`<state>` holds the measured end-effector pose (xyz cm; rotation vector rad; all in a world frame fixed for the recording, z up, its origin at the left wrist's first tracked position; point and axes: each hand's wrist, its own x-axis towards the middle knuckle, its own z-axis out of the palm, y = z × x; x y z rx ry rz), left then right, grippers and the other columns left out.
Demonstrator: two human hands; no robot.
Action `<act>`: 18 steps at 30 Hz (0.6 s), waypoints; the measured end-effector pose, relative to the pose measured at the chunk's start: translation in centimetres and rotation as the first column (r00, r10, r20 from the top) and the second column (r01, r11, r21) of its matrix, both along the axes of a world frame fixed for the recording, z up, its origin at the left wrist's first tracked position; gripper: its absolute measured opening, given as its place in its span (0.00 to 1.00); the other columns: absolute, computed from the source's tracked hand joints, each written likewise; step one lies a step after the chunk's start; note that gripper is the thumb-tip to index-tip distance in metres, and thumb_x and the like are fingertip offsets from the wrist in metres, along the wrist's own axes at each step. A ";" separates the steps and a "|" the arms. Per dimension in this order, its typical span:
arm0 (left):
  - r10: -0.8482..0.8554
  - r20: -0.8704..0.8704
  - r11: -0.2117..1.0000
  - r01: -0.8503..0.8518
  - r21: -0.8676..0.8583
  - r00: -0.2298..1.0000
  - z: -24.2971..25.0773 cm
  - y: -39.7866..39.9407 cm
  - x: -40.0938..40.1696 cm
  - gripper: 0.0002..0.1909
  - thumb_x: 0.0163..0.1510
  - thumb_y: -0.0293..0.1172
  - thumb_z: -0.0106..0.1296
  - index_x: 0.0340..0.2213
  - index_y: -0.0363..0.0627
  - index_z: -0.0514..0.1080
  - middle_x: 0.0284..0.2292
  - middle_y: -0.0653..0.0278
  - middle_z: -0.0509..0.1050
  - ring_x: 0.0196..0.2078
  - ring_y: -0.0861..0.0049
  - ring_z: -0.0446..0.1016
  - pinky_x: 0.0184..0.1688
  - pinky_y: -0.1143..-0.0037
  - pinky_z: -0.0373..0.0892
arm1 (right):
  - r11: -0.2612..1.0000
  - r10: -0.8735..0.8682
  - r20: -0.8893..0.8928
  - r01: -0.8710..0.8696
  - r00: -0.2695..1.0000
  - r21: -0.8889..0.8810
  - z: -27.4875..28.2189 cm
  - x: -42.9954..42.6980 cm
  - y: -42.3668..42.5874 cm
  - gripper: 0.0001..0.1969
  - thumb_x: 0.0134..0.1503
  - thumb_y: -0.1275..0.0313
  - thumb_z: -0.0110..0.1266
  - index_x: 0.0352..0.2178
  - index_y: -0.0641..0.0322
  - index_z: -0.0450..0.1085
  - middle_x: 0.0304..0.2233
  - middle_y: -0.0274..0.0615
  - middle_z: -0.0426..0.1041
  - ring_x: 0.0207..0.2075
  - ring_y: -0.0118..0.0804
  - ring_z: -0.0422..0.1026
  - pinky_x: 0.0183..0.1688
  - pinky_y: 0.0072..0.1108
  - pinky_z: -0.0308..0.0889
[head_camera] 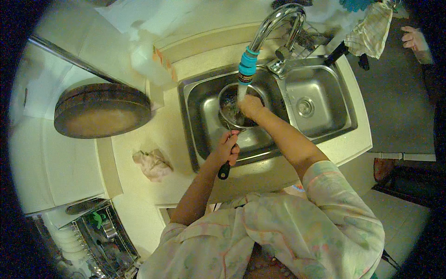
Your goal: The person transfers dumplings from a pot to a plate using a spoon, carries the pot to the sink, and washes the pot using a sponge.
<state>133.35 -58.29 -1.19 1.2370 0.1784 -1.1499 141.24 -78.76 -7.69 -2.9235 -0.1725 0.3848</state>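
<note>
My left hand [227,149] grips the black handle [224,171] of a metal saucepan [226,97], held in the larger left basin [205,130] of a steel double sink. Water [241,91] runs into the pan from a chrome faucet [275,15] with a turquoise nozzle [248,64]. My right hand [251,106] reaches over the pan's right rim, beside the stream. Its fingertips are down inside the pan and partly hidden, so whether they hold anything cannot be told.
The smaller basin [320,89] with its drain lies to the right. A crumpled cloth [153,165] rests on the left counter, below a thick round chopping board [104,117]. A dish rack [108,240] stands lower left. A towel [371,31] hangs upper right, near another person's hand [414,38].
</note>
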 end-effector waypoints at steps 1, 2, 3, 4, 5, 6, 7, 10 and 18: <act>-0.007 0.003 1.000 0.007 -0.004 1.000 0.1 -0.3 0.0 0.12 0.61 0.39 0.39 0.45 0.54 0.57 0.16 0.69 0.60 0.10 0.83 0.55 0.09 0.76 0.56 | 1.000 -0.007 0.003 0.007 1.000 -0.004 0.1 0.1 -0.2 0.10 0.46 0.71 0.49 0.28 0.63 0.74 0.29 0.51 0.75 0.34 0.50 0.75 0.36 0.37 0.69; -0.030 0.087 0.997 0.024 0.068 0.996 0.2 -0.6 -0.4 0.11 0.61 0.38 0.39 0.44 0.53 0.57 0.16 0.69 0.60 0.10 0.83 0.56 0.10 0.76 0.56 | 0.993 0.122 -0.142 -0.120 0.982 0.023 0.2 0.1 0.0 0.11 0.45 0.69 0.50 0.30 0.63 0.74 0.30 0.50 0.75 0.34 0.50 0.74 0.36 0.35 0.69; -0.058 0.169 0.989 0.034 0.142 0.984 0.3 -0.7 -0.7 0.11 0.60 0.38 0.40 0.44 0.52 0.57 0.16 0.68 0.60 0.10 0.82 0.56 0.10 0.76 0.57 | 0.969 0.249 -0.280 -0.239 0.927 0.071 0.2 0.0 0.2 0.13 0.45 0.68 0.51 0.31 0.63 0.75 0.31 0.49 0.76 0.35 0.49 0.74 0.37 0.34 0.69; -0.073 0.211 0.992 0.049 0.114 0.975 -0.2 -0.9 -0.9 0.13 0.59 0.36 0.41 0.45 0.51 0.56 0.16 0.68 0.60 0.10 0.83 0.56 0.10 0.76 0.56 | 0.929 0.368 -0.404 -0.344 0.837 0.135 0.2 -0.2 0.0 0.14 0.45 0.67 0.52 0.32 0.63 0.75 0.32 0.47 0.76 0.35 0.48 0.74 0.38 0.32 0.69; -0.083 0.215 0.992 0.060 0.110 0.973 -0.5 -1.0 -1.1 0.13 0.59 0.36 0.41 0.45 0.51 0.56 0.16 0.68 0.60 0.10 0.83 0.56 0.10 0.76 0.56 | 0.934 0.358 -0.403 -0.334 0.843 0.130 0.3 -0.7 -0.6 0.14 0.45 0.67 0.52 0.32 0.63 0.75 0.32 0.47 0.76 0.35 0.48 0.74 0.38 0.32 0.69; -0.129 0.331 0.975 0.058 0.217 0.935 -0.8 -0.8 -1.1 0.16 0.59 0.35 0.41 0.47 0.49 0.56 0.17 0.64 0.63 0.11 0.77 0.60 0.12 0.73 0.59 | 0.911 0.281 -0.374 -0.123 0.884 0.393 0.5 -1.3 -1.4 0.16 0.44 0.66 0.53 0.35 0.63 0.75 0.34 0.47 0.76 0.36 0.47 0.74 0.39 0.30 0.69; -0.179 0.434 0.946 0.034 0.322 0.883 -1.2 -0.4 -1.3 0.18 0.58 0.34 0.42 0.49 0.47 0.56 0.17 0.60 0.65 0.12 0.72 0.63 0.15 0.70 0.62 | 0.777 0.202 -0.370 0.082 0.907 0.625 1.7 -1.8 -1.8 0.18 0.44 0.66 0.55 0.37 0.63 0.74 0.35 0.46 0.76 0.37 0.45 0.74 0.40 0.28 0.69; -0.251 0.796 0.917 -0.127 0.378 0.551 -3.0 2.5 -1.6 0.22 0.57 0.33 0.43 0.52 0.45 0.55 0.21 0.52 0.70 0.18 0.59 0.69 0.21 0.65 0.66 | 0.528 0.111 -0.444 0.326 0.889 0.784 4.3 -3.6 -4.5 0.20 0.48 0.67 0.55 0.44 0.63 0.71 0.38 0.42 0.75 0.37 0.35 0.74 0.42 0.24 0.68; -0.556 0.624 0.616 -0.231 0.753 0.550 2.8 3.6 -2.1 0.28 0.55 0.31 0.45 0.56 0.45 0.53 0.26 0.43 0.73 0.29 0.45 0.73 0.31 0.57 0.67 | 0.957 -0.267 0.046 0.260 0.962 0.127 -4.2 -7.3 -3.0 0.10 0.48 0.72 0.55 0.32 0.63 0.67 0.32 0.50 0.74 0.30 0.50 0.74 0.33 0.37 0.69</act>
